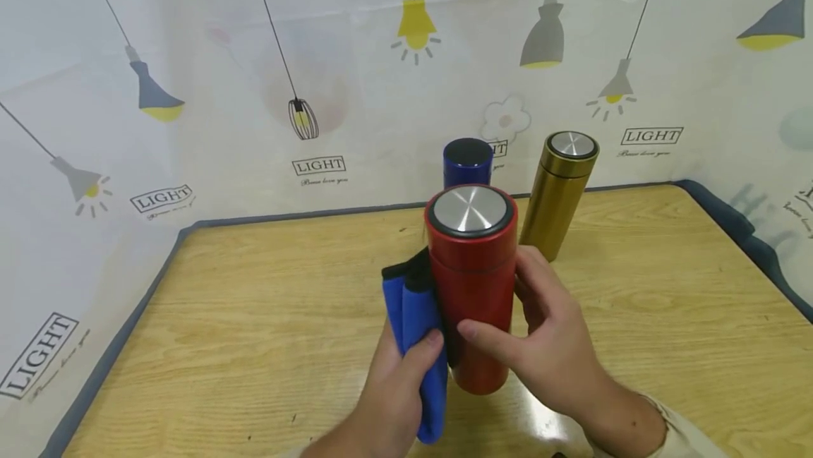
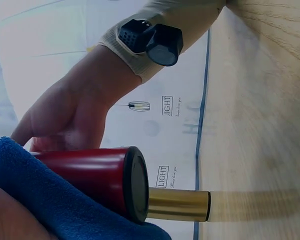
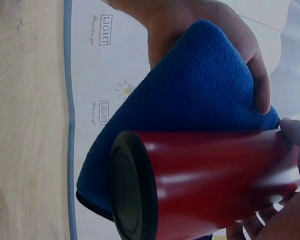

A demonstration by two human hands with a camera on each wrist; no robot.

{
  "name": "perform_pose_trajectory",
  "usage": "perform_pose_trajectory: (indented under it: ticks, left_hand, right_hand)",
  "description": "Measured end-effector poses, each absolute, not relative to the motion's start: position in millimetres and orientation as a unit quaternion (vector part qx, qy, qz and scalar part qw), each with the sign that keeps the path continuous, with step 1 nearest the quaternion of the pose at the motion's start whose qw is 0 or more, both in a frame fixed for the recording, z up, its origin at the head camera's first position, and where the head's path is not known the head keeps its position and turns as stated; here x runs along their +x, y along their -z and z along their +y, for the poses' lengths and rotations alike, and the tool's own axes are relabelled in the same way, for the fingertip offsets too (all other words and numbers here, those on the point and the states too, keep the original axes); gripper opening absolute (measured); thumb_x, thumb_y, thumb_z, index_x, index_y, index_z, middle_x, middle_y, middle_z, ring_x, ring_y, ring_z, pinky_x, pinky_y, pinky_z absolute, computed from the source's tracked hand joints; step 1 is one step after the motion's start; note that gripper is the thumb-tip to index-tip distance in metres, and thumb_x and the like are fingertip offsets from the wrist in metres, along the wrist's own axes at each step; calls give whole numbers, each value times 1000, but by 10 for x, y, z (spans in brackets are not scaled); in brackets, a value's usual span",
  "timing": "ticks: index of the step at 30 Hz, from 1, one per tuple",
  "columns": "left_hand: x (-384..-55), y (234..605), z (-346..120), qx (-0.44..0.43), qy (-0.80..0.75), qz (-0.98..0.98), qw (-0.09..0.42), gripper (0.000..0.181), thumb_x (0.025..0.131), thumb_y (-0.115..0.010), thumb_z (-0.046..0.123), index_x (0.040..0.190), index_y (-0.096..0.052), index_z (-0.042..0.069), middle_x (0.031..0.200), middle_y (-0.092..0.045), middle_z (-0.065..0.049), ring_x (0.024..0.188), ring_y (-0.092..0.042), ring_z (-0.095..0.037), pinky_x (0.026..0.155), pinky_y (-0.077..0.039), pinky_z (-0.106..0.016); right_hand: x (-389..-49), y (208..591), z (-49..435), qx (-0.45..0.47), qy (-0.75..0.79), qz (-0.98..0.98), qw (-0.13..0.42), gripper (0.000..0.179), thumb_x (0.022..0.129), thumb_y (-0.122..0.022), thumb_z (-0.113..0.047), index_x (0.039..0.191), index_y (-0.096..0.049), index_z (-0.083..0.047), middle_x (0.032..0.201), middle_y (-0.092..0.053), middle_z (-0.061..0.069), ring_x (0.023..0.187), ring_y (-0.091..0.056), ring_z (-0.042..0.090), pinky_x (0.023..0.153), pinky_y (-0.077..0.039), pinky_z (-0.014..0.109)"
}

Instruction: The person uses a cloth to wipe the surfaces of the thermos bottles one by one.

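Head view, left hand (image 1: 396, 387) gripping blue cloth (image 1: 417, 311) against red flask (image 1: 475, 296), right hand (image 1: 560, 348) curled round the flask

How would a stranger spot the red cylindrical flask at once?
Find the pale wood-grain table, then look above it, in front of the blue cylindrical flask and the gold metallic flask. The red cylindrical flask, topped by a silvery disc, is held off the table against a folded blue cloth. Of the three flasks, only it is red.

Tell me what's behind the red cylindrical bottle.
In the head view, behind the red bottle, a blue cylindrical bottle with a dark top shows; its lower part is covered.
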State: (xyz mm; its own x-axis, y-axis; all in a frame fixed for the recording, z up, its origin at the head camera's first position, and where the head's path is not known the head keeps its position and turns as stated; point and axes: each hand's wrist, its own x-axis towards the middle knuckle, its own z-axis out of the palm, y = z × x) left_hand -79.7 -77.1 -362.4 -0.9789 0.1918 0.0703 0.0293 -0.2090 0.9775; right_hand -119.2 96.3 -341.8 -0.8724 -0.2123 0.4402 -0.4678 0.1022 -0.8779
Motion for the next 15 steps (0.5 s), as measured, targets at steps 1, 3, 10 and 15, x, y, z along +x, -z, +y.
perform_pose_trajectory:
  ticks: [1,3,10,15]
  left_hand:
    - [-798,3610,-775,88,-767,633,54,55,100,-45,18,150,-27,3,146,-45,-16,130,-43,-19,111,-34,-34]
    - [-800,3585,-788,81,-763,639,56,54,101,-44,20,150,-28,3,144,-46,-17,128,-45,-19,110,-36,-34]
    - [-818,3543,-870,57,-783,619,24,53,100,-42,19,149,-28,3,139,-49,-16,124,-50,-18,107,-41,-32]
    - [-806,3528,-909,70,-790,609,-19,50,99,-41,15,146,-31,2,131,-55,-4,120,-53,-17,103,-44,-30]
  right_hand:
    - [-1195,3416,962,231,-631,-734,100,76,73,-82,8,140,-53,-13,130,-56,3,122,-56,21,104,-48,24]
    - [-1206,3423,963,232,-626,-738,97,75,74,-82,6,140,-53,-15,130,-56,2,122,-56,20,103,-48,24]
    - [-1215,3467,934,239,-596,-763,80,76,74,-87,-7,140,-54,-25,129,-58,-7,119,-56,15,96,-51,26]
    - [-1212,3491,921,245,-584,-769,78,76,75,-87,-10,141,-53,-26,128,-57,-7,119,-55,13,96,-51,27]
